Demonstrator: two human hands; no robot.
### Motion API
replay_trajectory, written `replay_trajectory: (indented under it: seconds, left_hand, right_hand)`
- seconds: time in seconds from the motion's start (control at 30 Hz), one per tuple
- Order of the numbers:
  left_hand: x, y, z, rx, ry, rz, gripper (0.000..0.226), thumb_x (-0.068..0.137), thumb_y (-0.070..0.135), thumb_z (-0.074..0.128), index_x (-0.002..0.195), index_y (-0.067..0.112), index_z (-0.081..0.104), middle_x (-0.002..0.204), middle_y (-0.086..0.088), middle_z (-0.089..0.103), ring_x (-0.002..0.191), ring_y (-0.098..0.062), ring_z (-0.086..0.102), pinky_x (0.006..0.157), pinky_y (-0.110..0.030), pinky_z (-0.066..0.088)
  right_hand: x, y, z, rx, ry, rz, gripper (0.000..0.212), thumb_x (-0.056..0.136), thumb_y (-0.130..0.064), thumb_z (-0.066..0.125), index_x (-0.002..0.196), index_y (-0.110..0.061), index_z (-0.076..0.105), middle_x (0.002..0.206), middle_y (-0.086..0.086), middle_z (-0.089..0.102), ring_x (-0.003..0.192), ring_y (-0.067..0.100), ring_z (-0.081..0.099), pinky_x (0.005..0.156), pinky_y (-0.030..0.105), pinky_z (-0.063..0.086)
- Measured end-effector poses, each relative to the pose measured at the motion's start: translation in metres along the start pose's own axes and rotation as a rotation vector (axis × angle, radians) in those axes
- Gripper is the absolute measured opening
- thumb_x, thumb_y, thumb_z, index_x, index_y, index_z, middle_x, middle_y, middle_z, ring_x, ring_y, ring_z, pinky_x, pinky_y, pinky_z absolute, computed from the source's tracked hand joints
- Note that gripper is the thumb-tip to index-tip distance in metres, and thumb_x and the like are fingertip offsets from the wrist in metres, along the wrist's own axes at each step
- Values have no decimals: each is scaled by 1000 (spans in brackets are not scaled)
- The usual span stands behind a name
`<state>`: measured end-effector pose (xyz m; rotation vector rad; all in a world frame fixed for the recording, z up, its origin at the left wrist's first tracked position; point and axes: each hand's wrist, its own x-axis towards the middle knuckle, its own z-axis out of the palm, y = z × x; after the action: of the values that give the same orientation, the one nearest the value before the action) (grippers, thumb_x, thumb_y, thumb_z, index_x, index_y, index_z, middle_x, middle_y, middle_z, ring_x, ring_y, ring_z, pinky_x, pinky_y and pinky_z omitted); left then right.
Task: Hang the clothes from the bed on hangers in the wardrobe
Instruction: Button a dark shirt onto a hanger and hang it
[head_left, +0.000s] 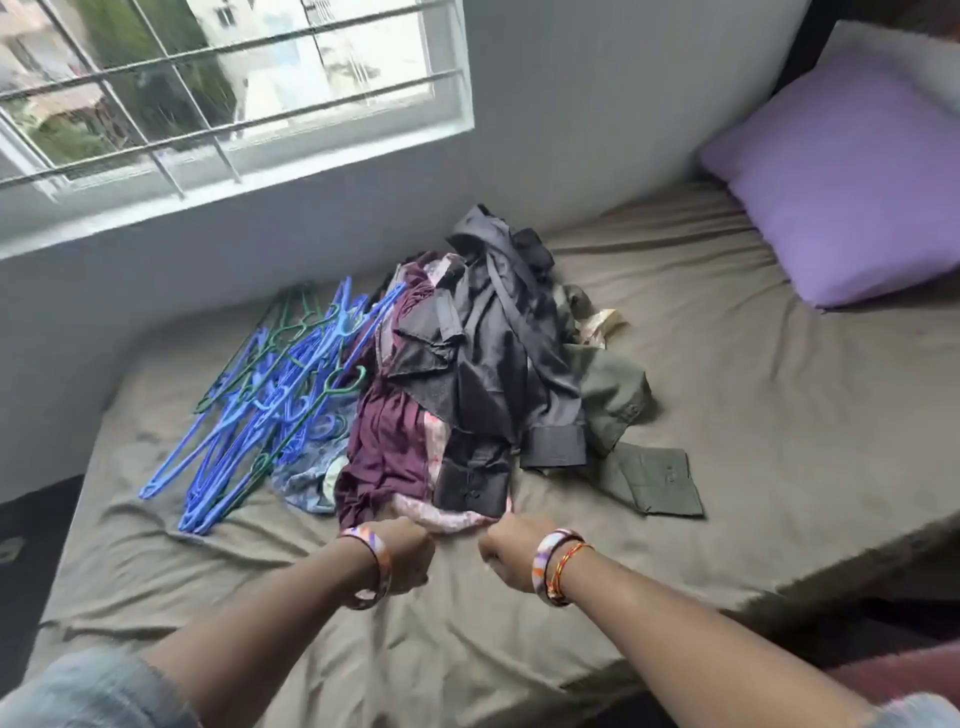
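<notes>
A pile of clothes (467, 364) lies in the middle of the bed (727, 415): a dark grey shirt on top, a maroon garment (384, 447), a pink patterned garment (452, 519) at the near edge, and an olive green shirt (644, 478) on the right. To the left of the pile is a heap of blue and green plastic hangers (270, 400). My left hand (410, 553) and my right hand (506, 551) are both curled, just in front of the pink garment's near edge. Whether they pinch the cloth is unclear. The wardrobe is out of view.
A purple pillow (852, 176) leans at the bed's far right. A barred window (223, 88) sits in the grey wall behind the bed. Dark floor shows at the left edge and at the right beyond the bed's corner.
</notes>
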<state>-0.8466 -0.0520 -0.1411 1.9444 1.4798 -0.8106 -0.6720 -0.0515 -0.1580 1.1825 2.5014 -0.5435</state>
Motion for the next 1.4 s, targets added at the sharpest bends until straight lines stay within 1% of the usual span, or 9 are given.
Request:
replay_trajectory:
  seconds: [0.23, 0.4, 0.47, 0.57, 0.8, 0.97, 1.1, 1.2, 1.4]
  left_hand:
    - [74, 3, -82, 5, 98, 38, 22, 86, 15, 49, 92, 4, 67, 96, -18, 66, 84, -34, 57, 76, -31, 44]
    - [102, -15, -113, -31, 221, 154, 42, 83, 31, 39, 94, 2, 67, 98, -15, 64, 93, -30, 58, 76, -26, 37]
    - [122, -37, -122, -135, 372, 161, 27, 85, 24, 61, 103, 5, 67, 108, -14, 60, 99, -27, 58, 88, -27, 43]
    - [170, -67, -134, -188, 733, 51, 55, 81, 34, 69, 126, 6, 53, 135, -17, 41, 120, -32, 45, 105, -39, 38]
    - [315, -109, -140, -44, 768, -47, 98, 66, 76, 10, 149, 24, 13, 158, -2, -4, 144, -19, -5, 112, -40, 0]
    - [364, -124, -92, -44, 1005, 68, 82, 78, 61, 11, 148, 19, 21, 158, -6, 2, 139, -12, -7, 106, -34, -11]
    - [366, -126, -90, -67, 1043, 151, 76, 81, 55, 3, 149, 25, 19, 158, -2, 3, 143, -16, -5, 102, -36, -17]
    - [355, -132, -95, -86, 1014, 237, 71, 83, 51, 4, 148, 26, 23, 158, 2, 4, 145, -21, -2, 104, -38, -11]
    - [286, -119, -116, -421, 998, 535, 58, 92, 38, 18, 139, 15, 42, 151, 0, 32, 141, -19, 25, 111, -41, 14]
  right_hand:
    - [52, 65, -24, 352, 12, 103, 29, 90, -15, 44, 108, -21, 65, 115, 14, 62, 105, 37, 58, 82, 36, 47]
    - [62, 82, -25, 445, 1, 152, 29, 90, -16, 44, 109, -20, 66, 116, 12, 64, 104, 36, 59, 84, 37, 48]
    - [70, 87, -28, 462, 27, 182, 28, 91, -18, 44, 111, -21, 63, 116, 13, 62, 105, 37, 58, 83, 37, 48]
    - [99, 96, -21, 421, 153, 205, 36, 94, -15, 42, 128, -22, 48, 129, 8, 53, 116, 33, 52, 88, 38, 44]
    - [246, 108, 52, 746, 438, 523, 66, 97, -32, 39, 151, -27, 0, 157, -13, -6, 146, 12, 6, 114, 37, 20]
    - [320, 94, 106, 531, 694, 768, 59, 77, -31, 36, 135, -18, 40, 135, -5, 54, 116, 14, 59, 91, 34, 39]
    - [318, 87, 102, 463, 875, 894, 50, 86, -20, 37, 135, -16, 50, 138, -3, 51, 122, 13, 54, 93, 29, 38]
    - [300, 69, 88, 746, 936, 873, 45, 97, -4, 40, 140, -14, 40, 146, 1, 39, 136, 16, 37, 105, 14, 25]
    - [234, 10, 54, 812, 1143, 971, 32, 96, -9, 49, 124, -17, 61, 120, 6, 64, 115, 15, 57, 96, 9, 39]
